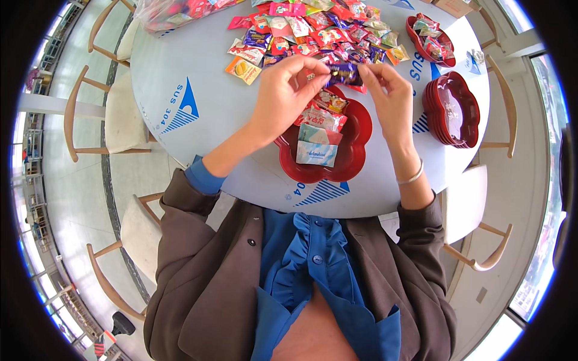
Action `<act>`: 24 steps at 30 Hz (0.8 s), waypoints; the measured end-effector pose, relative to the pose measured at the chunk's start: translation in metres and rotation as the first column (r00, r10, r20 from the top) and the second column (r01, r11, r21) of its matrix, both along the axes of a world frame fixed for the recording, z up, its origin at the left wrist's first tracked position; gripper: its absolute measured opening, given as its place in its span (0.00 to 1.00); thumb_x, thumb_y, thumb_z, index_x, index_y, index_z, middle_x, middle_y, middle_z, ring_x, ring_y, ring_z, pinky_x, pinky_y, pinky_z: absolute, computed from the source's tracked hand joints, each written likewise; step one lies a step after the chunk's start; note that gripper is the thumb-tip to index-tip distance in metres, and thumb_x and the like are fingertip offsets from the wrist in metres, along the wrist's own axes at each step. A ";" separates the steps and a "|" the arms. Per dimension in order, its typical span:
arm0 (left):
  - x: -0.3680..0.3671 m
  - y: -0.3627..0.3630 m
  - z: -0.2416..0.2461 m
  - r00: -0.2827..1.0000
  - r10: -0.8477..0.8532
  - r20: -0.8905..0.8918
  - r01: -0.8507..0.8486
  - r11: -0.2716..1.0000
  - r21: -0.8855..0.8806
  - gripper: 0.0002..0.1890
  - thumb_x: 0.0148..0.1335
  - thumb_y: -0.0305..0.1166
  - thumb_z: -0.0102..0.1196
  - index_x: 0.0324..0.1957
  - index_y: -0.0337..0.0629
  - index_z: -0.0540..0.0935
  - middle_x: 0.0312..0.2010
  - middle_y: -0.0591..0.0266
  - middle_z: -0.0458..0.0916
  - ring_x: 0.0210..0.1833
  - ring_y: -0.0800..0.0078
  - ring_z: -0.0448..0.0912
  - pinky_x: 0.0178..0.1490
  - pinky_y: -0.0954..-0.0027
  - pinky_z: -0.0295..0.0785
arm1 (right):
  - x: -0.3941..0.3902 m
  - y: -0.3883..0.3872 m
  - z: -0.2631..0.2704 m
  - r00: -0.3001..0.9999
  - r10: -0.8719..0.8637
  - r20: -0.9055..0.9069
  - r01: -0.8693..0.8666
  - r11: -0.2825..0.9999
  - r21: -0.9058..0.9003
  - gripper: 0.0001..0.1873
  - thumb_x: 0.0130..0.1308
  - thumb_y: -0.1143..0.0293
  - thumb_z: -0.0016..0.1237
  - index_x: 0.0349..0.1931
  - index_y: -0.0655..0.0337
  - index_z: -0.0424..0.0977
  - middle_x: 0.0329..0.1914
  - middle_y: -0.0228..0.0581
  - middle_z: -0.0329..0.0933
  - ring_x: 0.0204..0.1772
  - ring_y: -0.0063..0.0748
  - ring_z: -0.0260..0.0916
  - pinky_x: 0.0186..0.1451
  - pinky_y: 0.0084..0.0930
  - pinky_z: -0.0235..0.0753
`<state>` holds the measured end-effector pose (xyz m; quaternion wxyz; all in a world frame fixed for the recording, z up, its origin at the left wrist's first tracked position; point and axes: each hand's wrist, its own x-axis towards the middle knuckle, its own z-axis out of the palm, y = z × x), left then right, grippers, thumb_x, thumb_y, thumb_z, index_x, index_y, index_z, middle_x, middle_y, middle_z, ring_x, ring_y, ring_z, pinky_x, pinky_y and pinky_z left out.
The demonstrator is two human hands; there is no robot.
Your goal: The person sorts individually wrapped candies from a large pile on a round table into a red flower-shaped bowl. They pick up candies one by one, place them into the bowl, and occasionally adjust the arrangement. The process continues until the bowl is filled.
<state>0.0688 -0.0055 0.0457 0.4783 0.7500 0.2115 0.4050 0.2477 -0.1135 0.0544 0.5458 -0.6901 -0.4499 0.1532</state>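
Note:
Between both hands, a purple-wrapped candy [344, 74] is pinched at its two ends above the far rim of a red flower-shaped bowl [323, 173]. My left hand [289, 94] has thumb and fingertips on its left end. On the right end are the fingertips of my right hand [386, 94]. Inside the bowl, a pale blue and white packet [317, 154] lies nearest me, followed by a green and pink packet [318, 135], a red and white packet [320, 117] and another red packet [333, 101]. Just beyond the hands spreads a pile of mixed wrapped candies [316, 34].
A stack of red flower-shaped bowls [474, 108] stands at the right, and a similar bowl [447, 38] holding candies sits behind it. At the back left lies a clear plastic bag [153, 16] of candies. Wooden chairs [124, 108] surround the round table [216, 135].

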 end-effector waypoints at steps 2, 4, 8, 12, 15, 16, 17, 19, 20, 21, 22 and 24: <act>-0.018 -0.015 0.003 0.999 -0.034 -0.022 0.033 0.999 -0.030 0.13 0.64 0.19 0.66 0.50 0.37 0.83 0.29 0.74 0.80 0.25 0.93 0.66 0.29 0.82 0.61 | -0.013 -0.020 0.002 0.996 0.028 0.081 -0.031 0.999 0.032 0.08 0.66 0.71 0.65 0.39 0.67 0.83 0.31 0.36 0.81 0.35 0.22 0.72 0.41 0.22 0.72; -0.031 -0.033 0.002 1.000 -0.017 -0.022 0.015 0.993 -0.120 0.16 0.64 0.19 0.66 0.53 0.38 0.82 0.29 0.73 0.80 0.25 0.92 0.65 0.30 0.82 0.61 | -0.029 -0.041 0.001 0.996 0.059 0.074 -0.059 0.998 -0.002 0.08 0.64 0.72 0.66 0.37 0.67 0.83 0.32 0.37 0.80 0.35 0.26 0.73 0.42 0.24 0.73; -0.056 -0.058 -0.012 0.991 0.006 -0.132 -0.017 0.996 -0.086 0.19 0.62 0.17 0.67 0.55 0.39 0.82 0.31 0.71 0.82 0.24 0.91 0.64 0.29 0.82 0.61 | -0.047 -0.070 -0.010 0.977 0.110 0.181 -0.096 0.992 -0.087 0.07 0.60 0.74 0.67 0.35 0.65 0.83 0.35 0.38 0.80 0.43 0.39 0.74 0.49 0.33 0.74; -0.070 -0.082 -0.019 0.962 0.058 -0.266 -0.078 0.995 -0.066 0.12 0.61 0.19 0.68 0.46 0.39 0.85 0.29 0.69 0.82 0.21 0.85 0.65 0.26 0.77 0.63 | -0.060 -0.089 -0.019 0.948 0.131 0.290 -0.078 0.979 -0.189 0.08 0.57 0.73 0.69 0.33 0.63 0.83 0.50 0.37 0.79 0.59 0.45 0.70 0.60 0.40 0.71; -0.075 -0.087 -0.022 0.946 0.084 -0.312 -0.084 0.996 0.015 0.12 0.58 0.19 0.69 0.44 0.39 0.85 0.28 0.67 0.82 0.21 0.81 0.66 0.27 0.75 0.64 | -0.067 -0.094 -0.021 0.907 0.130 0.400 -0.050 0.978 -0.204 0.08 0.56 0.72 0.69 0.33 0.62 0.84 0.57 0.39 0.78 0.69 0.50 0.66 0.69 0.46 0.65; -0.076 -0.087 -0.024 0.943 0.093 -0.320 -0.082 0.996 0.045 0.12 0.58 0.19 0.70 0.44 0.39 0.86 0.28 0.67 0.82 0.21 0.81 0.65 0.28 0.75 0.64 | -0.069 -0.095 -0.022 0.908 0.131 0.399 -0.046 0.975 -0.215 0.07 0.56 0.72 0.69 0.32 0.62 0.84 0.58 0.39 0.77 0.71 0.52 0.64 0.71 0.48 0.63; -0.076 -0.087 -0.024 0.939 0.105 -0.328 -0.079 0.993 0.092 0.12 0.57 0.20 0.70 0.43 0.40 0.86 0.28 0.67 0.82 0.22 0.79 0.67 0.29 0.73 0.65 | -0.070 -0.095 -0.023 0.908 0.132 0.397 -0.042 0.973 -0.226 0.07 0.56 0.71 0.68 0.32 0.62 0.84 0.60 0.40 0.77 0.73 0.53 0.63 0.73 0.49 0.61; -0.075 -0.086 -0.024 0.930 0.133 -0.343 -0.072 0.980 0.186 0.12 0.55 0.22 0.71 0.42 0.42 0.86 0.28 0.67 0.83 0.23 0.74 0.70 0.31 0.70 0.67 | -0.070 -0.096 -0.026 0.895 0.146 0.422 -0.040 0.968 -0.250 0.07 0.56 0.71 0.68 0.32 0.62 0.84 0.62 0.40 0.77 0.74 0.53 0.62 0.74 0.49 0.60; -0.075 -0.086 -0.023 0.923 0.141 -0.359 -0.066 0.975 0.214 0.12 0.55 0.23 0.72 0.41 0.43 0.86 0.28 0.67 0.83 0.25 0.72 0.72 0.33 0.68 0.67 | -0.070 -0.096 -0.027 0.888 0.153 0.434 -0.038 0.964 -0.262 0.07 0.56 0.71 0.68 0.32 0.62 0.84 0.62 0.40 0.77 0.75 0.53 0.62 0.75 0.49 0.59; -0.075 -0.086 -0.022 0.915 0.148 -0.375 -0.058 0.969 0.241 0.12 0.54 0.23 0.72 0.41 0.43 0.86 0.28 0.67 0.83 0.27 0.71 0.74 0.35 0.67 0.68 | -0.069 -0.096 -0.028 0.886 0.155 0.437 -0.039 0.964 -0.262 0.07 0.56 0.71 0.68 0.32 0.62 0.84 0.62 0.41 0.77 0.75 0.53 0.62 0.75 0.49 0.59; -0.075 -0.086 -0.021 0.908 0.156 -0.390 -0.050 0.962 0.268 0.12 0.54 0.24 0.72 0.40 0.44 0.86 0.29 0.68 0.84 0.28 0.69 0.76 0.37 0.66 0.69 | -0.069 -0.096 -0.029 0.884 0.157 0.441 -0.040 0.964 -0.263 0.07 0.56 0.70 0.68 0.32 0.62 0.84 0.62 0.41 0.77 0.75 0.53 0.62 0.75 0.49 0.59; -0.075 -0.085 -0.022 0.895 0.148 -0.420 -0.030 0.961 0.274 0.12 0.53 0.25 0.72 0.40 0.45 0.86 0.29 0.68 0.84 0.32 0.67 0.78 0.41 0.64 0.69 | -0.068 -0.095 -0.030 0.879 0.163 0.448 -0.044 0.964 -0.264 0.07 0.57 0.70 0.68 0.31 0.62 0.84 0.62 0.41 0.77 0.75 0.53 0.62 0.75 0.49 0.58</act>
